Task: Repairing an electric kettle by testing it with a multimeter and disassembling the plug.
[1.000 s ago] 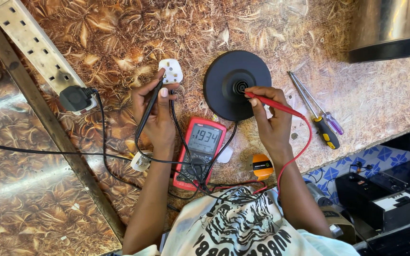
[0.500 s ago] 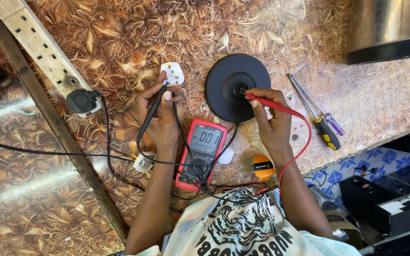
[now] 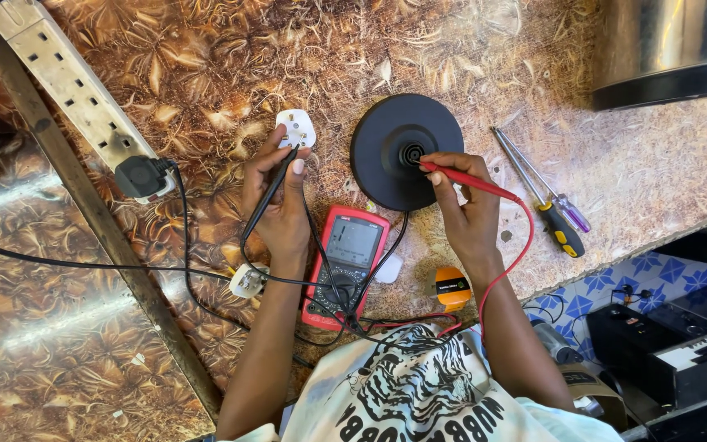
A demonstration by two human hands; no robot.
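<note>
My left hand [image 3: 278, 205] grips a black test probe [image 3: 270, 195] whose tip touches a pin of the white mains plug [image 3: 296, 128] lying pins-up on the worktop. My right hand [image 3: 466, 214] grips a red test probe [image 3: 466, 179] with its tip at the centre connector of the round black kettle base [image 3: 394, 135]. Between my wrists lies a red multimeter [image 3: 347, 260] with a grey screen, its black and red leads running to the probes.
A white power strip [image 3: 67, 82] with a black plug [image 3: 142, 177] lies at the upper left. Two screwdrivers [image 3: 546, 200] rest right of the base. An orange tape roll [image 3: 452, 286] sits near the worktop's front edge. A steel kettle body [image 3: 664, 49] stands top right.
Both hands keep their probes on the plug and the base. The view has shifted slightly; the meter screen looks different, its reading illegible.
</note>
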